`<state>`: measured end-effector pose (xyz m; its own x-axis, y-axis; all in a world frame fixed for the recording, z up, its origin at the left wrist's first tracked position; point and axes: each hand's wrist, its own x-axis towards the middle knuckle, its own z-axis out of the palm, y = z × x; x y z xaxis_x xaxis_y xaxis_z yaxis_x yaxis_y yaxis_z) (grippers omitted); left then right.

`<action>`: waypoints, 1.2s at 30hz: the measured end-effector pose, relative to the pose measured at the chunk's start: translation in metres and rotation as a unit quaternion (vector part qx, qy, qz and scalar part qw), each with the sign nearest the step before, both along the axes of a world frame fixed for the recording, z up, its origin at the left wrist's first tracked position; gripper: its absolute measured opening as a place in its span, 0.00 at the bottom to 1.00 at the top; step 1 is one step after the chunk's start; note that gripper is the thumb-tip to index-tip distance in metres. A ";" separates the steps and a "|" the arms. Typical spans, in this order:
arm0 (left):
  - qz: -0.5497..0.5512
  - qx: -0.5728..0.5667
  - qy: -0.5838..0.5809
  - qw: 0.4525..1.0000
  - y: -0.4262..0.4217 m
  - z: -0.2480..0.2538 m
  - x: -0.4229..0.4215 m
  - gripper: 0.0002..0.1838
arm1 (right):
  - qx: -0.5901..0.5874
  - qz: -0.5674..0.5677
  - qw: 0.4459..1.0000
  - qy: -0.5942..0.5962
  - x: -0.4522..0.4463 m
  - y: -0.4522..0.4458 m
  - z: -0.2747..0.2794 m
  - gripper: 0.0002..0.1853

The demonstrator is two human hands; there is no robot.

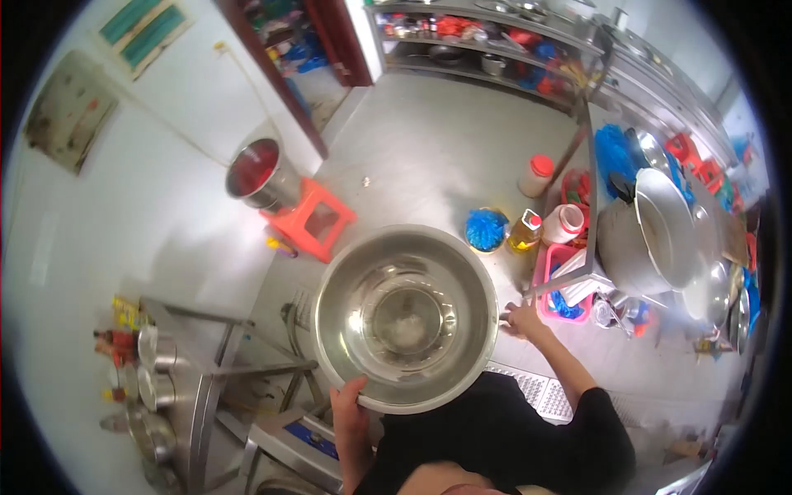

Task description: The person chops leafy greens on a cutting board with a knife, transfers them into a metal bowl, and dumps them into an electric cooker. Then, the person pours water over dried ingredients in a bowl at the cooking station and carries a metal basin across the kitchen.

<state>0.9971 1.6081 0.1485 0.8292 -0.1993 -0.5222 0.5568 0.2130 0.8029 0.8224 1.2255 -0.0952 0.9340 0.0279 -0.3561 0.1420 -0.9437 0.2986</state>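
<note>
A large, wide metal basin (pixel 408 318) is held in front of my body, its inside facing up and bare. My left hand (pixel 349 404) grips the basin's near-left rim, with the thumb over the edge and the other fingers hidden below. On the other side, my right hand (pixel 521 320) is just beyond the right rim, its fingers apart and nothing seen between them. A pink basket (pixel 548 289) with blue things in it stands on the floor close to my right hand.
A metal bucket (pixel 285 183) rests on a red stool (pixel 342 216) at the left wall. A steel table (pixel 589 206) with a big pot (pixel 623 247) stands at right. An oil bottle (pixel 523 238) is on the floor. A metal rack (pixel 198 388) is at lower left.
</note>
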 end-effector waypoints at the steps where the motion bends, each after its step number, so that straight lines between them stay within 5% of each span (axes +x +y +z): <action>1: -0.027 -0.015 0.005 1.000 -0.020 0.010 0.008 0.29 | 0.200 -0.250 0.947 -0.026 0.002 0.001 0.002 0.19; 2: -0.059 -0.030 0.015 0.998 -0.032 0.016 0.025 0.29 | 0.373 -0.481 0.792 -0.052 0.010 0.005 0.010 0.17; 4: -0.098 -0.046 0.012 0.994 -0.054 0.013 0.064 0.28 | 0.352 -0.505 0.788 -0.024 0.029 -0.008 0.008 0.15; 6: -0.128 -0.069 -0.002 0.989 -0.078 0.010 0.106 0.28 | 0.151 -0.378 0.907 -0.110 0.051 -0.020 0.005 0.16; 7: -0.130 -0.085 0.008 0.988 -0.089 0.007 0.128 0.28 | 0.118 -0.350 0.920 -0.130 0.060 -0.031 -0.006 0.17; 10: -0.166 -0.101 0.022 0.981 -0.128 0.022 0.185 0.29 | 0.459 -0.487 0.715 -0.203 0.040 -0.097 -0.202 0.18; 12: -0.204 -0.103 0.026 0.973 -0.158 0.028 0.230 0.29 | 0.249 -0.519 0.816 -0.049 0.092 -0.074 -0.041 0.19; 13: -0.225 -0.063 0.034 0.972 -0.173 0.028 0.249 0.30 | 0.271 -0.562 0.780 -0.046 0.097 -0.074 -0.038 0.20; 16: -0.300 -0.042 0.022 0.953 -0.229 0.032 0.290 0.32 | 0.329 -0.664 0.671 0.005 0.086 -0.047 -0.038 0.23; 20: -0.416 -0.080 -0.037 0.905 -0.319 0.030 0.340 0.34 | 0.373 -0.705 0.588 0.134 0.020 0.009 -0.164 0.24; 22: -0.464 -0.066 -0.026 0.883 -0.364 0.032 0.362 0.35 | 0.300 -0.736 0.589 0.146 0.009 0.045 -0.166 0.22; 24: -0.511 -0.053 -0.020 0.857 -0.405 0.025 0.385 0.36 | 0.381 -0.802 0.411 0.206 0.024 0.040 -0.150 0.19; 25: -0.534 -0.068 -0.053 0.841 -0.428 0.015 0.398 0.35 | 0.378 -0.833 0.355 0.193 0.048 0.022 -0.110 0.13; 26: -0.556 -0.085 -0.087 0.822 -0.455 0.014 0.407 0.35 | 0.386 -0.837 0.340 0.187 0.055 0.012 -0.125 0.13; 28: -0.541 -0.050 -0.037 0.839 -0.509 0.041 0.411 0.34 | 0.398 -0.764 0.468 0.195 0.068 -0.015 -0.157 0.17; 30: -0.521 -0.011 0.014 0.853 -0.559 0.054 0.425 0.33 | 0.386 -0.835 0.382 0.092 0.121 -0.075 -0.153 0.18; 32: -0.520 -0.017 0.007 0.854 -0.605 0.044 0.451 0.31 | 0.389 -0.765 0.512 0.032 0.160 -0.141 -0.185 0.17; 33: -0.533 -0.015 0.007 0.846 -0.629 0.053 0.451 0.31 | 0.361 -0.682 0.626 -0.113 0.169 -0.160 -0.235 0.17; 35: -0.507 0.048 -0.058 0.858 -0.669 0.073 0.447 0.26 | 0.366 -0.652 0.631 -0.206 0.222 -0.247 -0.169 0.18; 36: -0.516 0.048 -0.055 0.853 -0.688 0.070 0.459 0.26 | 0.393 -0.706 0.525 -0.268 0.250 -0.289 -0.132 0.21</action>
